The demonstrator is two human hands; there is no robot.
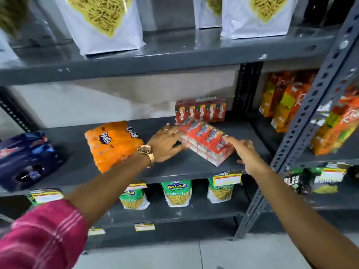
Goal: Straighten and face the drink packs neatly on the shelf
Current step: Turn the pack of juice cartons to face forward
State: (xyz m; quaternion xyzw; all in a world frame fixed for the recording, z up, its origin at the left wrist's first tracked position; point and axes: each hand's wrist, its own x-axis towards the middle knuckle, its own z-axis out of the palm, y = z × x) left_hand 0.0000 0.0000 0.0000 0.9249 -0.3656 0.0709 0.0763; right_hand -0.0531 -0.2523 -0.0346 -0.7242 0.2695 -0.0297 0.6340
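A shrink-wrapped pack of small red juice cartons [206,141] lies askew on the grey middle shelf [174,167], turned diagonally. My left hand [167,141] presses on its left end and my right hand [243,152] touches its right end, so both hands hold it. Behind it a second red carton pack [201,109] stands upright against the back. An orange Fanta pack [112,144] lies flat and tilted to the left. A dark blue drink pack [25,160] lies at the far left edge.
White snack bags [104,22] stand on the shelf above. Green Balaji snack pouches [176,193] hang below, behind yellow price tags [227,178]. A perforated grey upright [303,133] divides off the right bay, which holds orange juice cartons [287,101].
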